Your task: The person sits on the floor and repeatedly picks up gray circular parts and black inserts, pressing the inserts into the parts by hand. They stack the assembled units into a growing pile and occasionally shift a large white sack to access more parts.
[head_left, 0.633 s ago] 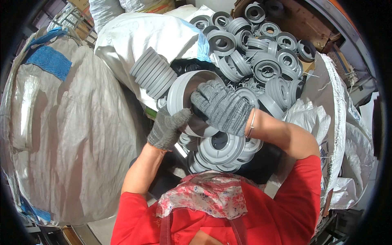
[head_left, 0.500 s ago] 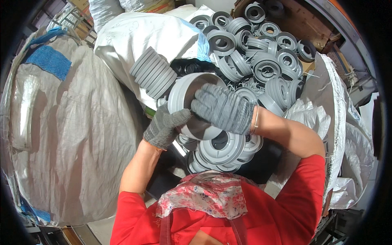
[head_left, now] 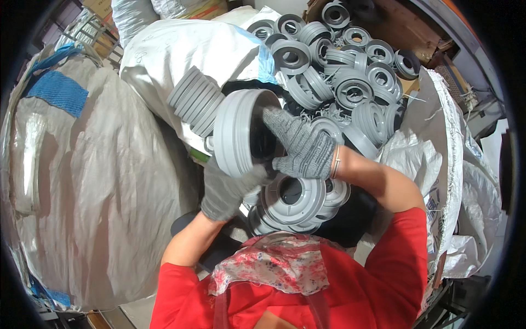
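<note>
Between my hands is a wide grey plastic ring (head_left: 233, 131) with ridged sides, tilted so that its dark opening faces right. My left hand (head_left: 227, 189), in a grey knit glove and slightly blurred, grips its lower edge. On the opening side, my right hand (head_left: 304, 141), in a matching glove, has its fingers at the upper rim and its thumb lower down; the fingertips are partly hidden. Just beyond the left side of the ring lies a stack of grey rings (head_left: 194, 101). Below my hands, flat grey flanged rings (head_left: 293, 192) are piled together.
Loose grey rings (head_left: 353, 90) lie heaped at the back right, with thin plastic scraps among them. A large woven sack (head_left: 104, 181) stands at left, a white sack (head_left: 186, 52) behind the stack. Another white sack (head_left: 449, 164) edges the right side.
The wide ring has turned, showing more of its ridged side, and shifted slightly left. My right hand has drawn back from inside it toward the rim; my left hand has moved slightly lower.
</note>
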Demonstrator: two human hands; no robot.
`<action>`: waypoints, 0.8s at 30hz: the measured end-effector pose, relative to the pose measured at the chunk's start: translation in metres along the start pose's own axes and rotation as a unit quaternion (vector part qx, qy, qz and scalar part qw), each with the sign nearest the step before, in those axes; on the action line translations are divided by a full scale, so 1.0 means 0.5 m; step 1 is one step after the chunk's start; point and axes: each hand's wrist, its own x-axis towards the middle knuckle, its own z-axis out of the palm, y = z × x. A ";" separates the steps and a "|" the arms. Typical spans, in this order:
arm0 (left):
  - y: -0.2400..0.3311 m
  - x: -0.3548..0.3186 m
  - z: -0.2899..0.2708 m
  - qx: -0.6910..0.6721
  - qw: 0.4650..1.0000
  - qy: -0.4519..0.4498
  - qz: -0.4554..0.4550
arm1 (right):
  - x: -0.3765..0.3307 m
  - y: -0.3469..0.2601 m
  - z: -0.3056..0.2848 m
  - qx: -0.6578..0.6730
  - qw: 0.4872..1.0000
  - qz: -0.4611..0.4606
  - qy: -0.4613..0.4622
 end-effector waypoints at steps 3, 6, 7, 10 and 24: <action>-0.023 -0.027 0.022 0.052 0.993 0.018 0.108 | 0.018 -0.009 -0.022 0.338 0.817 0.407 -0.227; -0.048 -0.034 0.012 0.146 0.969 -0.029 0.200 | -0.006 0.042 -0.019 0.355 0.863 0.336 -0.130; -0.091 -0.037 0.003 0.099 0.970 -0.069 0.210 | -0.010 0.084 0.004 0.336 0.848 0.395 -0.108; -0.096 -0.018 0.026 0.317 0.870 -0.187 0.329 | -0.076 0.305 0.119 0.036 0.878 0.475 -0.043; -0.120 0.168 -0.025 -0.068 0.995 -0.038 -0.056 | -0.039 0.382 0.191 0.078 0.871 0.485 -0.017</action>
